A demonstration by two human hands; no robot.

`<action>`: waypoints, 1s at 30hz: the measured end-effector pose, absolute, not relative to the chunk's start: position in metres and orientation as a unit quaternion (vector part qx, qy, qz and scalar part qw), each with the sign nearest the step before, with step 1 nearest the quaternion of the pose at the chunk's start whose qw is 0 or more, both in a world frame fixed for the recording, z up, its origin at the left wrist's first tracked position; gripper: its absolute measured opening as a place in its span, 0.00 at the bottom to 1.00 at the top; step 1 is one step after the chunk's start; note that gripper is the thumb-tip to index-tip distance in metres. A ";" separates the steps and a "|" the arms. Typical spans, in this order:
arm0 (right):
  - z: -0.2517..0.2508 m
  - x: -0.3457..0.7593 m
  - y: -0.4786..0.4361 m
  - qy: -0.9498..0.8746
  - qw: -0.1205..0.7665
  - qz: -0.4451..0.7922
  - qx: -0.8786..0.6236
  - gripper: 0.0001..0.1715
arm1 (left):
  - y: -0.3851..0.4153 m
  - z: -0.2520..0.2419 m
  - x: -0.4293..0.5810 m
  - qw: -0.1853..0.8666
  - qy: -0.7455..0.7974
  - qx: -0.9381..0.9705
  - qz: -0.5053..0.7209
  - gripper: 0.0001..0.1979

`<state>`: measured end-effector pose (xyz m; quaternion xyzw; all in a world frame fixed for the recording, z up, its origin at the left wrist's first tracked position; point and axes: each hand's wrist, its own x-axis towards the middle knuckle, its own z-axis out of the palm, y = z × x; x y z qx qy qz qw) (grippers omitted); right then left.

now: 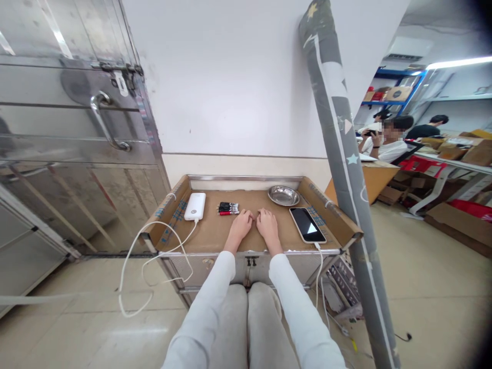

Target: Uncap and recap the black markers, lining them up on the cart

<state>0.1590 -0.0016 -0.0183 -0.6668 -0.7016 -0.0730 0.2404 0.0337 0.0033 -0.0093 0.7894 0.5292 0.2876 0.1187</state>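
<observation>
My left hand rests palm down on the cardboard-covered tabletop, its fingers stretched loosely forward and holding nothing. Beside it, a small gap away, my right hand lies palm down too, with nothing in its fingers. Just beyond my left hand is a small row of black pens with a red pen at the near side; they look short and their details are too small to tell. A shallow round steel dish stands at the back right, beyond my right hand.
A white power bank with a looping white cable lies at the left. On the right is a plugged-in phone. Raised cardboard sides edge the top. A tall grey roll leans at the right. People sit in the background.
</observation>
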 end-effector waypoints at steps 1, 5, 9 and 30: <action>-0.018 0.159 -0.002 -0.702 0.240 -0.072 -0.667 0.16 | 0.004 -0.010 0.034 0.119 0.531 0.789 0.286 0.11; -0.017 0.159 -0.001 -0.702 0.243 -0.066 -0.666 0.16 | 0.003 -0.010 0.034 0.112 0.537 0.788 0.278 0.11; -0.019 0.159 0.001 -0.702 0.253 -0.064 -0.662 0.16 | 0.003 -0.010 0.034 0.109 0.533 0.790 0.281 0.11; -0.019 0.160 0.001 -0.706 0.243 -0.054 -0.663 0.16 | 0.000 -0.008 0.032 0.120 0.535 0.786 0.286 0.11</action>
